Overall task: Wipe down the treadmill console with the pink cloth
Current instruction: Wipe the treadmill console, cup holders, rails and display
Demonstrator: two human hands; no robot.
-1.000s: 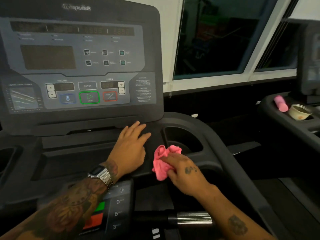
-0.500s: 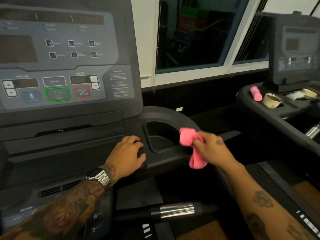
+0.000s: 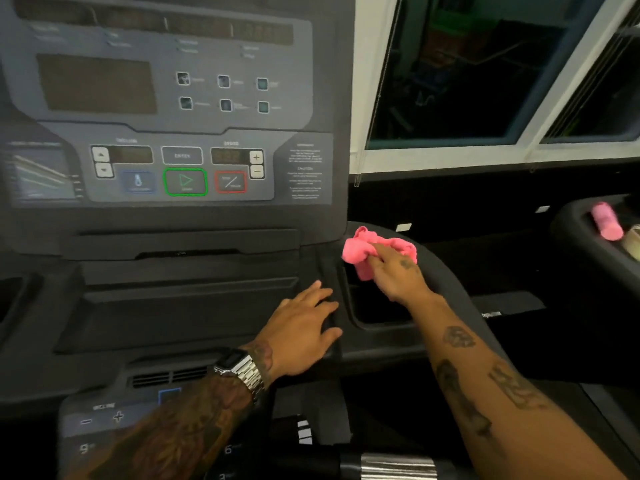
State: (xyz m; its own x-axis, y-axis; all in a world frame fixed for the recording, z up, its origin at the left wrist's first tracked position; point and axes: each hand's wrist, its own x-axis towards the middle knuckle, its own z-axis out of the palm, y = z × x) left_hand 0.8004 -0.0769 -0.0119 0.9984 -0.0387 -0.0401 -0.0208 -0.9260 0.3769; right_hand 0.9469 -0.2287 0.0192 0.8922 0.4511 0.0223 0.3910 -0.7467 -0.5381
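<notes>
Where fingers meet cloth: my right hand (image 3: 394, 275) pinches the pink cloth (image 3: 372, 252) against the cup-holder rim (image 3: 433, 268) beside the treadmill console (image 3: 166, 109).
Left hand (image 3: 301, 330): fingers straight, spread, resting flat on the ledge.
Hard to read: console labels blur.
Room: dark windows (image 3: 460, 71) behind.

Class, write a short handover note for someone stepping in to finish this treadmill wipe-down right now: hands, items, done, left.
Right hand grips the pink cloth at the far rim of the right cup holder.
Left hand rests flat, fingers straight, on the console ledge beside that holder.
Done: cannot tell from this view which surfaces are already wiped.
Left: likely the button panel and display above, which the cloth is not touching.
</notes>
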